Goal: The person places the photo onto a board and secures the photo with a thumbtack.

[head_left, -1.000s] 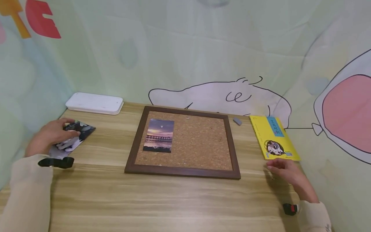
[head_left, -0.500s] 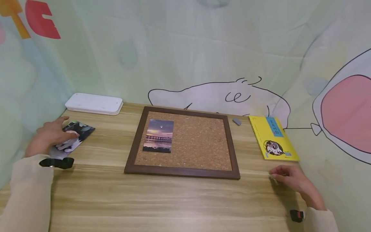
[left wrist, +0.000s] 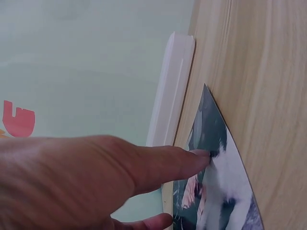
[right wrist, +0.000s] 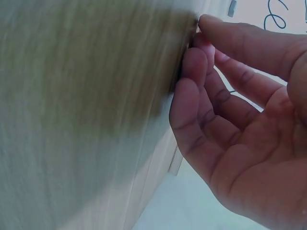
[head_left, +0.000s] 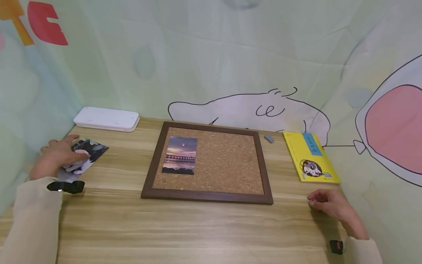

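At the left, my left hand [head_left: 57,156] rests on a dark photo print [head_left: 93,148] lying on the table, its thumb laid straight across the picture and the other fingers spread. In the left wrist view, one straight digit touches the face of the photo print [left wrist: 225,177]. My right hand [head_left: 333,205] is low at the table in front of the yellow book [head_left: 304,152], fingers bent and fingertips down at the wood. In the right wrist view the thumb of the right hand [right wrist: 240,110] comes near the index fingertip; I cannot tell whether something small is between them.
A brown-framed cork board [head_left: 227,165] lies in the middle, bearing a sunset pier photo [head_left: 179,157] with a clear pin at its top. A white case [head_left: 107,118] stands at the back left. A grey eraser [head_left: 269,138] lies between board and book. Printed cloth walls [head_left: 204,66] enclose the table.
My right hand has moved slightly toward me and lower, away from the book's edge. The left hand's fingers have lifted and spread, the thumb staying on the photo print.
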{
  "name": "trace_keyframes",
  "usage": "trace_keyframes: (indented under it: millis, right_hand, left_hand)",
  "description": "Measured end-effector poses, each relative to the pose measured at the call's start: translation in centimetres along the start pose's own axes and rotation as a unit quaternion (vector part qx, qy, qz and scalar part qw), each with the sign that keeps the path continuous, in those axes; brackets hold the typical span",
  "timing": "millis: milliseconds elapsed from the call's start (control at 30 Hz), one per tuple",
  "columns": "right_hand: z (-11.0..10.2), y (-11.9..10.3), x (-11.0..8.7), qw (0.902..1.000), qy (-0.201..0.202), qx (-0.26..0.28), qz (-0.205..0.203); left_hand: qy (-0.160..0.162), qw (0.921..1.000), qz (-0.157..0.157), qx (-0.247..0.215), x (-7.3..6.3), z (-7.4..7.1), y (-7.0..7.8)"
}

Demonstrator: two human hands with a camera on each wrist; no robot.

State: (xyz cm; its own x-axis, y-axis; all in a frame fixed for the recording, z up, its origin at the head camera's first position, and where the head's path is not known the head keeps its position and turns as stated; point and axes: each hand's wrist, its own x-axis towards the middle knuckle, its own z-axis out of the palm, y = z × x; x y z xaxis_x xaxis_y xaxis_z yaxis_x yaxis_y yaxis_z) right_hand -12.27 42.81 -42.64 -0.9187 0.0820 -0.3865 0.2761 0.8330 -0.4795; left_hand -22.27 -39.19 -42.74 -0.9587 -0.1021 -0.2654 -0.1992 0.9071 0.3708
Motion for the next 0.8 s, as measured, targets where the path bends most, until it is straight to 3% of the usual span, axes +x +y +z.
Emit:
trace_keyframes:
  millis: [400, 800]
  right_hand:
    - [0.15, -0.48, 0.02, 0.9998, 0.017, -0.012, 0.007]
    - [0.34, -0.67, 0.09, 0.9995, 0.021, -0.018, 0.013]
  left_hand:
    - [0.006, 0.9999, -0.011, -0.007, -0.32, 0.07, 0.27]
    - [0.016, 0.9998, 0.009, -0.011, -0.28, -0.16, -0.16]
